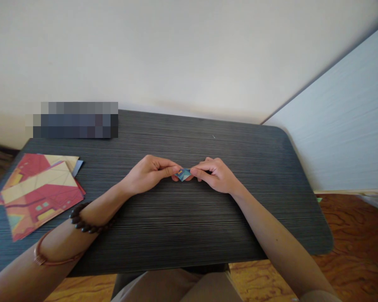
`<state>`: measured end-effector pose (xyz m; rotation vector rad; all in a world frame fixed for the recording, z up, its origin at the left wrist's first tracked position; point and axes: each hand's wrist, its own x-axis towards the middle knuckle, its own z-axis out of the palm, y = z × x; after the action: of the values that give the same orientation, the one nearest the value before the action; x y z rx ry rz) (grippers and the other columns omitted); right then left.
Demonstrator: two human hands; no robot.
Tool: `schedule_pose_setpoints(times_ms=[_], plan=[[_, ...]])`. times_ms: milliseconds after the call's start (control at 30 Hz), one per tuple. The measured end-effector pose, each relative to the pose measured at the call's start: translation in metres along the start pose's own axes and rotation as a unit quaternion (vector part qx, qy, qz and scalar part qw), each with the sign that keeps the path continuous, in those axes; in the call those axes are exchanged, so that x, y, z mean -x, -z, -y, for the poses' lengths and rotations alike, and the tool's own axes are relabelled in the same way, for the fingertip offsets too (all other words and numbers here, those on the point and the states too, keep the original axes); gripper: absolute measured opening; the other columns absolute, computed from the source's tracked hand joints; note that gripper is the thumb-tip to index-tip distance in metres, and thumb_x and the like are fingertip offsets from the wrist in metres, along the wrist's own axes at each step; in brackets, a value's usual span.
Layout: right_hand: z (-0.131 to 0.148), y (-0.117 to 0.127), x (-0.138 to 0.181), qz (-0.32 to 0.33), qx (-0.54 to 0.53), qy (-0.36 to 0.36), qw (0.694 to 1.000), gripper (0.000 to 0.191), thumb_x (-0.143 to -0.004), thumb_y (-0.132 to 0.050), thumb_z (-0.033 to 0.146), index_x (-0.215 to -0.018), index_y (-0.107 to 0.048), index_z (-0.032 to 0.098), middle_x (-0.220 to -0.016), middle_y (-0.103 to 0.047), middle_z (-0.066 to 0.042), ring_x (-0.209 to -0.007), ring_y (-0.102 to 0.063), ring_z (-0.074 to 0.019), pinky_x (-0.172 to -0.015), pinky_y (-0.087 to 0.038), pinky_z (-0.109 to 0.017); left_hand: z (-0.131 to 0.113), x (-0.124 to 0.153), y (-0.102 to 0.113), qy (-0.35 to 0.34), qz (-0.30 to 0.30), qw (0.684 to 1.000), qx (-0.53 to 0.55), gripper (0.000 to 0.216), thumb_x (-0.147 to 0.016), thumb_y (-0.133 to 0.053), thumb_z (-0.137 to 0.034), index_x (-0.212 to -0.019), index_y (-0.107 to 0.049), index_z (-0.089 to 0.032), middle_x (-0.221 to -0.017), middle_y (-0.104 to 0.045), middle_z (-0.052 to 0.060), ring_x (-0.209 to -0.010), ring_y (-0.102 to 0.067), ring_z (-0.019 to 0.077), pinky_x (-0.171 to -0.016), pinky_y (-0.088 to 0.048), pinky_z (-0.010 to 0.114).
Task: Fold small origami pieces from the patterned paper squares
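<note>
A small folded piece of blue paper (183, 174) lies between my two hands at the middle of the dark striped table (182, 226). My left hand (149, 172) pinches its left end with thumb and fingers closed. My right hand (214, 174) pinches its right end the same way. Both hands rest low on the tabletop. Most of the paper is hidden by my fingertips. A dark bead bracelet (85, 222) and a thin copper bangle (47, 258) sit on my left forearm.
A stack of red and cream patterned paper sheets (40, 193) lies at the table's left edge. A blurred dark object (75, 120) sits at the back left. A white wall stands behind, a pale panel (340, 134) to the right, orange-brown floor below.
</note>
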<state>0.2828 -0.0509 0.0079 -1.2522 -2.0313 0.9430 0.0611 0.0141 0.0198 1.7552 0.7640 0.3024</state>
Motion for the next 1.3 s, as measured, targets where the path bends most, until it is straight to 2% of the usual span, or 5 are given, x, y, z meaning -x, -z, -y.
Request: schedule_pose_setpoints(times_ms=[167, 367, 667, 967, 1300], plan=[[0.004, 0.000, 0.000, -0.019, -0.006, -0.012, 1.000, 0.033, -0.095, -0.042, 0.035, -0.092, -0.073, 0.023, -0.068, -0.069, 0.003, -0.057, -0.057, -0.0088, -0.063, -0.041, -0.022, -0.003, -0.001, -0.006, -0.004, -0.050, 0.999, 0.002, 0.033, -0.089, -0.050, -0.041, -0.091, -0.070, -0.016, -0.087, -0.073, 0.004, -0.085, -0.067, 0.0183, -0.084, -0.050, 0.030], [0.007, -0.020, 0.001, -0.181, 0.060, -0.019, 0.981, 0.028, -0.094, -0.044, 0.032, -0.101, -0.070, 0.024, -0.081, -0.073, 0.001, -0.068, -0.062, -0.0130, -0.071, -0.043, -0.027, -0.002, -0.002, -0.015, 0.052, -0.197, 0.979, -0.010, 0.039, -0.081, -0.061, -0.046, -0.105, -0.064, -0.016, -0.074, -0.074, 0.003, -0.073, -0.069, 0.0191, -0.072, -0.054, 0.029], [0.015, -0.033, 0.000, -0.167, 0.205, 0.019, 0.964, 0.033, -0.095, -0.042, 0.032, -0.114, -0.065, 0.018, -0.086, -0.073, -0.004, -0.072, -0.061, -0.0152, -0.069, -0.036, -0.032, -0.002, -0.002, -0.018, 0.040, -0.191, 0.981, 0.017, 0.042, -0.083, -0.058, -0.046, -0.113, -0.065, -0.017, -0.089, -0.074, 0.004, -0.084, -0.069, 0.0194, -0.077, -0.055, 0.028], [0.018, -0.030, -0.002, -0.180, 0.111, -0.018, 0.977, 0.027, -0.090, -0.051, 0.036, -0.103, -0.068, 0.020, -0.081, -0.072, -0.001, -0.067, -0.061, -0.0125, -0.070, -0.039, -0.029, 0.002, 0.000, -0.015, 0.006, -0.134, 0.990, 0.031, 0.044, -0.085, -0.056, -0.043, -0.120, -0.061, -0.017, -0.120, -0.064, 0.005, -0.111, -0.059, 0.0224, -0.096, -0.047, 0.033], [0.017, -0.033, -0.003, -0.193, 0.148, -0.038, 0.969, 0.016, -0.086, -0.053, 0.028, -0.089, -0.065, 0.018, -0.071, -0.069, 0.002, -0.058, -0.058, -0.0104, -0.068, -0.038, -0.027, 0.004, 0.002, -0.018, -0.044, -0.168, 0.973, -0.154, 0.034, -0.088, -0.051, -0.036, -0.114, -0.066, -0.021, -0.088, -0.073, 0.001, -0.078, -0.066, 0.0170, -0.073, -0.051, 0.027]])
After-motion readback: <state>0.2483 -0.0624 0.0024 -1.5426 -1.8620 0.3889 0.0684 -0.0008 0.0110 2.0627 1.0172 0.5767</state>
